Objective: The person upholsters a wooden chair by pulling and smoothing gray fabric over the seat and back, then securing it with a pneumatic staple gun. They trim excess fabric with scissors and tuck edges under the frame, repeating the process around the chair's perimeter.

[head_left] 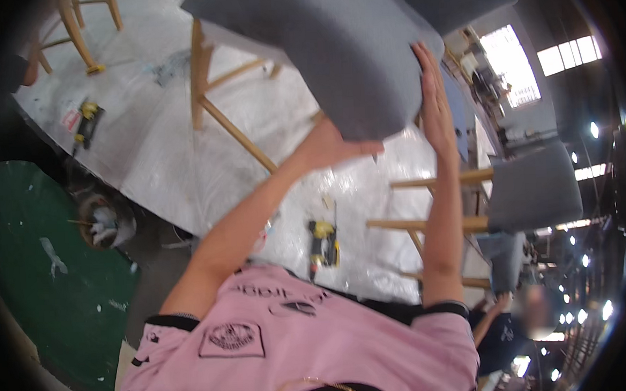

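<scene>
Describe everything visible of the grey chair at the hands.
The chair has smooth grey padding, fabric-like, with rounded corners, and pale, wood-like legs and rails. It appears to stand on the shiny table, partly cut off by the frame. The right hand lies flat along its side; the left hand, partly hidden, is at its near corner.

Two yellow-black tools [324, 245] lie on the pale table [161, 157].

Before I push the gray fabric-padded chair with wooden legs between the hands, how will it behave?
The chair is probably stiff overall, given its rail-braced wooden legs. Its rounded padding may give slightly under the flat right hand. It might slide on the shiny whitish table covering.
</scene>
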Action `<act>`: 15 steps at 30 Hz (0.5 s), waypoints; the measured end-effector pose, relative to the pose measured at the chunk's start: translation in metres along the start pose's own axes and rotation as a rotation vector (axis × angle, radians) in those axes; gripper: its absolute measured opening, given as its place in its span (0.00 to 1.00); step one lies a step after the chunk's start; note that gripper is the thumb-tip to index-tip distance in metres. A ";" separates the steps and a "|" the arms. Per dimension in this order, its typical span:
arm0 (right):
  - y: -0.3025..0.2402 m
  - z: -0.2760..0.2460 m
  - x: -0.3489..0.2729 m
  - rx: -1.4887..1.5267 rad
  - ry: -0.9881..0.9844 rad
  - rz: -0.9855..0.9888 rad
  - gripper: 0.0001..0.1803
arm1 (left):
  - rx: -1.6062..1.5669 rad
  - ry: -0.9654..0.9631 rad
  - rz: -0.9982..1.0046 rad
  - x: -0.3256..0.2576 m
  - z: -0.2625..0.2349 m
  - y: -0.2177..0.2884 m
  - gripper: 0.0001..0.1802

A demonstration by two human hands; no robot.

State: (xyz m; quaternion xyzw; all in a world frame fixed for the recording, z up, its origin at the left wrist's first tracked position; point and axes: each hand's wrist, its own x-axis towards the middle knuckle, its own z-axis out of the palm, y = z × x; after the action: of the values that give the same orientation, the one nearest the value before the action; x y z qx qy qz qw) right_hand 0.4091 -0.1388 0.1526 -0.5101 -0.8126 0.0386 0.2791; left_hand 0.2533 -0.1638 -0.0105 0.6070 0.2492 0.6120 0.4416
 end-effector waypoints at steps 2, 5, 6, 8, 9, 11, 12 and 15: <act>0.015 -0.025 -0.006 -0.047 -0.123 0.106 0.32 | -0.068 -0.171 -0.171 -0.002 -0.009 0.009 0.52; -0.024 -0.109 -0.013 -0.235 0.258 0.300 0.36 | -0.015 -0.150 -0.353 -0.009 0.002 0.025 0.54; -0.025 -0.128 -0.020 -0.174 0.486 0.121 0.36 | -0.124 -0.141 -0.264 -0.010 0.005 0.025 0.53; -0.001 -0.110 -0.025 0.181 0.610 -0.319 0.36 | -0.114 -0.139 -0.336 -0.010 -0.001 0.032 0.51; 0.015 -0.065 -0.020 0.261 0.519 -0.310 0.36 | -0.096 -0.127 -0.366 -0.009 -0.007 0.032 0.50; 0.029 0.010 -0.034 0.107 0.207 0.108 0.36 | -0.270 -0.210 -0.353 -0.008 -0.002 0.026 0.49; 0.044 0.024 -0.036 0.128 0.126 0.203 0.37 | -0.341 -0.208 -0.336 -0.009 -0.001 0.023 0.48; 0.072 0.034 -0.067 0.519 0.183 0.423 0.37 | -0.043 -0.046 -0.198 -0.013 0.005 0.017 0.42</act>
State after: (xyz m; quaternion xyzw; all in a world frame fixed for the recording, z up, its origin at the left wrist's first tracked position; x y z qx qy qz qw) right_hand 0.4720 -0.1541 0.0716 -0.5805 -0.6236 0.2551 0.4572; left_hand 0.2529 -0.1842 -0.0020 0.5838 0.2846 0.5564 0.5184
